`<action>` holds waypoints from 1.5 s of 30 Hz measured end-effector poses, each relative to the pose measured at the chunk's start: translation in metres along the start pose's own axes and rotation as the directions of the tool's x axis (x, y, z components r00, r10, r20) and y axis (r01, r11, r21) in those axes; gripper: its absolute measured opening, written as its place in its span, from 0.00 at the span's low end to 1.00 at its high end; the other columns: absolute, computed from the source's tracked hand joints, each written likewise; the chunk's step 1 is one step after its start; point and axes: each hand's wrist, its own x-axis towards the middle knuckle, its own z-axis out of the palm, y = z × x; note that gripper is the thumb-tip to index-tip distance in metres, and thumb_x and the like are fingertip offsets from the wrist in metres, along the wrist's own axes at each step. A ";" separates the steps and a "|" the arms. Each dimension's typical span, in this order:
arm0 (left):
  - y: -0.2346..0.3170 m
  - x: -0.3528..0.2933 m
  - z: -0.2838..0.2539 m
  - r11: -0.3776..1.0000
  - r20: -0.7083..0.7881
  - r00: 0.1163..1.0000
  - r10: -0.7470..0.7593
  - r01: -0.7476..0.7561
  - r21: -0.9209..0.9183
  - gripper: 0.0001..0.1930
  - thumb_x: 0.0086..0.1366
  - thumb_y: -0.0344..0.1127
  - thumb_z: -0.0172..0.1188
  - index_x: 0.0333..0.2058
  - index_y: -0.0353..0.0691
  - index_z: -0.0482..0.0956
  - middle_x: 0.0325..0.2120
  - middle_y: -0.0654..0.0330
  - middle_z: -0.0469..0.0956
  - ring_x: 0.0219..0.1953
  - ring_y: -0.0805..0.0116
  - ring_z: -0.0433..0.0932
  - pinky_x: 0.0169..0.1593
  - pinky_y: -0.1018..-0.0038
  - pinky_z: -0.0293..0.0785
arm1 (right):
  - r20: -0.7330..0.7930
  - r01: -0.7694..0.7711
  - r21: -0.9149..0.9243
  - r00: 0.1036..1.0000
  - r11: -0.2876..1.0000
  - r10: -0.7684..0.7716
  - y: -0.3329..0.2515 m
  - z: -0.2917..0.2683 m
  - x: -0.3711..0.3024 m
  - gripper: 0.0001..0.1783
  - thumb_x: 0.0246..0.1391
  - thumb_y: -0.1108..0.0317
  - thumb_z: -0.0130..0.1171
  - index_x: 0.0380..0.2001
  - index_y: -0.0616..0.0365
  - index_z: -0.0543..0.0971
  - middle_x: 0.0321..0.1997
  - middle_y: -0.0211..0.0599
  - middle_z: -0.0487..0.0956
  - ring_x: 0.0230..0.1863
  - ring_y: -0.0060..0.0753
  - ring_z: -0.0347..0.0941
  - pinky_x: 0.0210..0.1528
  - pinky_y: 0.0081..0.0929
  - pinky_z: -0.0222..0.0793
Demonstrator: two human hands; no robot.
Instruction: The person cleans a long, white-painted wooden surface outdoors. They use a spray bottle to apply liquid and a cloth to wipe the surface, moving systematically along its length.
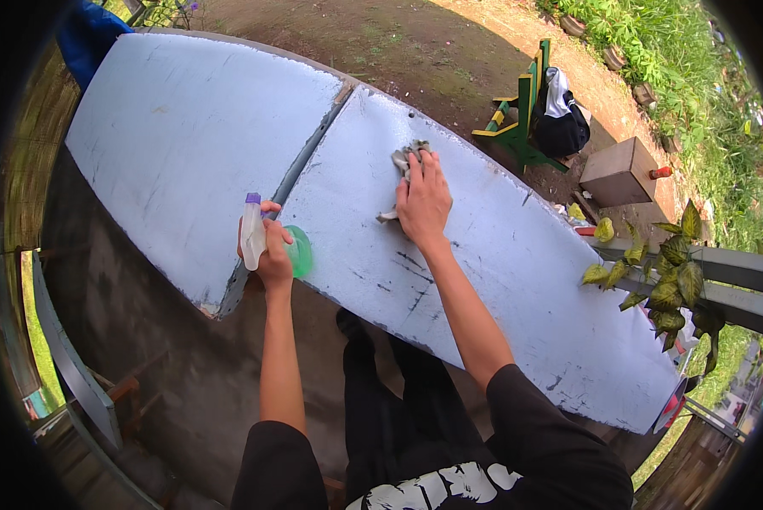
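A long, scuffed light-blue table (483, 246) stretches across in front of me, with a dark gap (313, 144) between its two panels. My left hand (273, 251) grips a spray bottle (297, 252) by its neck, near that gap at the close edge. The bottle has a white trigger head with a purple tip, and green shows in its body. My right hand (424, 200) presses a crumpled grey cloth (407, 155) onto the right panel. Part of the cloth sticks out beside the wrist. Dark scratches mark the surface below that hand.
Beyond the far edge stands a green and yellow wooden chair (526, 110) with a black and white bag (560, 119) on it. A brown box (619, 170) sits to its right. Leafy plant stems (675, 263) hang over a grey rail at the right. A bench (76, 357) stands at lower left.
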 end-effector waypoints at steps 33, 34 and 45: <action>0.004 0.003 0.005 0.989 -0.068 0.987 0.146 -0.143 0.045 0.13 0.57 0.21 0.51 0.40 0.31 0.80 0.20 0.63 0.75 0.17 0.78 0.72 0.25 0.76 0.70 | -0.062 0.150 -0.050 0.986 0.987 -0.153 -0.031 0.056 0.095 0.25 0.62 0.63 0.55 0.60 0.65 0.74 0.68 0.48 0.69 0.74 0.53 0.59 0.72 0.45 0.58; 0.008 0.005 0.006 0.993 -0.062 0.992 0.114 -0.112 0.032 0.13 0.57 0.21 0.51 0.40 0.31 0.80 0.19 0.63 0.74 0.16 0.78 0.72 0.25 0.76 0.70 | -0.042 0.185 -0.025 0.982 0.982 -0.186 -0.045 0.065 0.102 0.25 0.62 0.63 0.55 0.59 0.64 0.75 0.67 0.48 0.70 0.74 0.53 0.59 0.72 0.44 0.58; 0.012 0.007 0.008 0.998 -0.199 0.978 -0.061 0.065 0.014 0.13 0.56 0.21 0.52 0.37 0.37 0.81 0.19 0.64 0.76 0.16 0.78 0.73 0.25 0.76 0.69 | 0.087 0.183 0.052 0.979 0.982 -0.187 -0.002 0.011 0.011 0.20 0.64 0.66 0.54 0.58 0.58 0.76 0.68 0.43 0.70 0.73 0.51 0.62 0.70 0.43 0.62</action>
